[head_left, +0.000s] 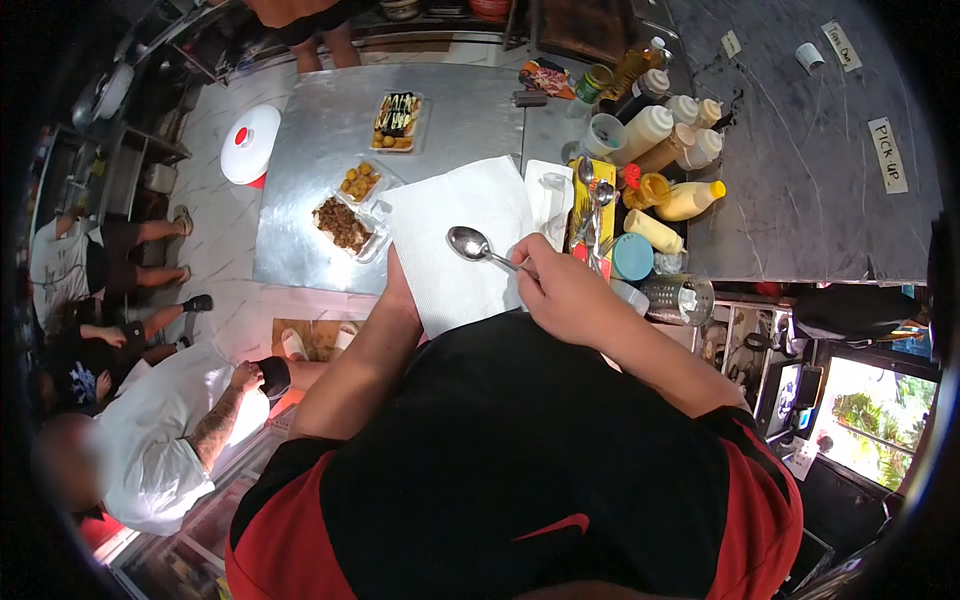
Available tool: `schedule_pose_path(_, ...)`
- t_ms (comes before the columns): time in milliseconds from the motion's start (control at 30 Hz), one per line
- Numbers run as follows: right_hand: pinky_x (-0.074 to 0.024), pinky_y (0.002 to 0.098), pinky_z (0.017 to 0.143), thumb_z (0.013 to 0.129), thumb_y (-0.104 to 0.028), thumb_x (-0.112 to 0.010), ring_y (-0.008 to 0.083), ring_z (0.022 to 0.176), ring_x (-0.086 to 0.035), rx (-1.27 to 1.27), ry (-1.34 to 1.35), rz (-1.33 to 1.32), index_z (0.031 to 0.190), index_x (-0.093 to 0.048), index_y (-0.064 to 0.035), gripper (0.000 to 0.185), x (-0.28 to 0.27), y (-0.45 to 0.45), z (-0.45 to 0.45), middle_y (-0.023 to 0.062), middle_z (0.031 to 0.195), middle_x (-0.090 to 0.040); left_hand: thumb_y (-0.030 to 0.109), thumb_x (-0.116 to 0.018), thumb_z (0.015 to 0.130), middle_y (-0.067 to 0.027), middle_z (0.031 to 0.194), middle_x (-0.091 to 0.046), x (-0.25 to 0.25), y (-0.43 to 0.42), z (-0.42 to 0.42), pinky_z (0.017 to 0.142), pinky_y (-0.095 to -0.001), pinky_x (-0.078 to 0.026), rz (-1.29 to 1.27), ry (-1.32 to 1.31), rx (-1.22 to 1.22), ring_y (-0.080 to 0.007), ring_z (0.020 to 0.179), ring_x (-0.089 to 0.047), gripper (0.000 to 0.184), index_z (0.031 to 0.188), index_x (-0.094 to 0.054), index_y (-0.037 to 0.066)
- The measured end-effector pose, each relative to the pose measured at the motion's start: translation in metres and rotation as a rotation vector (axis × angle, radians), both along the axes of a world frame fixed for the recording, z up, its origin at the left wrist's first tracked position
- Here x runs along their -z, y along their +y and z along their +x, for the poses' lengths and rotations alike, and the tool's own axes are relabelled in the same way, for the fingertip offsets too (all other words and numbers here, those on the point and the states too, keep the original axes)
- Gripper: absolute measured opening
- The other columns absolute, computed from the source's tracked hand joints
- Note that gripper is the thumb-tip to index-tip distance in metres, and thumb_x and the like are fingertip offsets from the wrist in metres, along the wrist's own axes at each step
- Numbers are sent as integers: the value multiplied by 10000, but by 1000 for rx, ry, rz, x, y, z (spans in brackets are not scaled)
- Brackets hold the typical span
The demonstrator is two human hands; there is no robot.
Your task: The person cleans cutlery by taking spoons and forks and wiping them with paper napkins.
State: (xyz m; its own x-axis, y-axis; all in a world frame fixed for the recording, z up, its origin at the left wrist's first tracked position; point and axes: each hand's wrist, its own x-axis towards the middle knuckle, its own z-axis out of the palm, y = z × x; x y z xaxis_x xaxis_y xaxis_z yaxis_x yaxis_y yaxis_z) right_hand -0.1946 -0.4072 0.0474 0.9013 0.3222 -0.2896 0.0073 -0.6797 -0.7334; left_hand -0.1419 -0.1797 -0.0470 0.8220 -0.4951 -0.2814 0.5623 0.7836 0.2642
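Observation:
My right hand (540, 278) pinches the handle of a metal spoon (469, 243), whose bowl lies over a white paper towel (440, 195). The towel is spread out in front of my chest. My left hand (398, 290) is at the towel's lower left edge, its fingers hidden beneath the paper. Left of the towel, an open clear container (343, 228) holds brown chopped food and round golden pieces. Farther back on the metal table (290, 130) is another container (398, 122) with dark, sauce-striped food.
Squeeze bottles (648, 130) and a yellow tray of cutlery (590, 215) stand right of the towel. A teal lid (632, 257) is nearby. A white round lid (250, 143) is beyond the table's left edge. Several people are at the left; another stands behind the table.

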Motion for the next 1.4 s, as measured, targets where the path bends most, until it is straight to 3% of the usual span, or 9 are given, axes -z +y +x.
schedule_pose_path(133,-533,491,774,1024,-148,-601,402,884,-714,1,2,-44,1214,-546,-36,228,1,6,4,211,960,-720,412,-381,1100,-212,1409,-647,2,1,-2,1084,-536,-551,-33,65,-15,-378,1246,-670,575,1474,-542,7)
schedule_pose_path(333,-537,482,781,998,-134,-644,399,900,-698,-78,-220,-15,1141,-586,-30,186,17,10,-4,197,955,-700,423,-381,1102,-203,1383,-659,0,0,-5,1073,-534,-555,-23,80,-55,-373,1238,-674,579,1465,-546,3)
schedule_pose_path(733,-541,437,721,1003,-157,-664,360,797,-711,-42,-141,37,1091,-624,-30,160,19,7,3,191,883,-713,414,-418,1113,-189,1355,-676,15,20,-6,1026,-507,-583,-91,-17,-66,-343,1201,-689,547,1439,-570,2)
schedule_pose_path(933,-527,423,681,1000,-174,-680,328,740,-708,1,-96,36,1078,-628,-35,168,18,11,6,158,805,-706,369,-450,1113,-177,1313,-693,2,16,-4,975,-469,-609,45,-2,-70,-319,1149,-711,506,1404,-586,-21)
schedule_pose_path(1033,-523,419,672,1001,-197,-685,317,724,-707,42,-41,78,1064,-626,-42,177,18,10,7,136,780,-707,348,-461,1111,-159,1274,-698,14,21,-5,946,-451,-616,372,-110,-132,-298,1128,-715,476,1393,-588,-15)
schedule_pose_path(1267,-523,426,673,1001,-258,-698,315,744,-703,8,-62,-4,1054,-613,-52,229,26,3,3,128,823,-713,379,-455,1114,-143,1262,-696,3,15,-9,926,-423,-613,331,-147,-123,-273,1103,-715,478,1406,-576,21)
schedule_pose_path(1367,-532,422,687,1001,-263,-699,318,739,-694,20,-57,22,1050,-626,-56,225,22,-3,1,130,829,-712,407,-444,1114,-138,1276,-695,24,27,-8,939,-436,-608,249,-155,-65,-279,1119,-710,501,1415,-576,29)
schedule_pose_path(1400,-538,411,691,1004,-260,-682,299,737,-694,12,-81,56,1039,-626,-51,219,23,-9,0,130,825,-714,422,-445,1115,-134,1289,-695,-6,15,-13,957,-436,-600,321,-116,-97,-277,1134,-705,517,1429,-572,32)
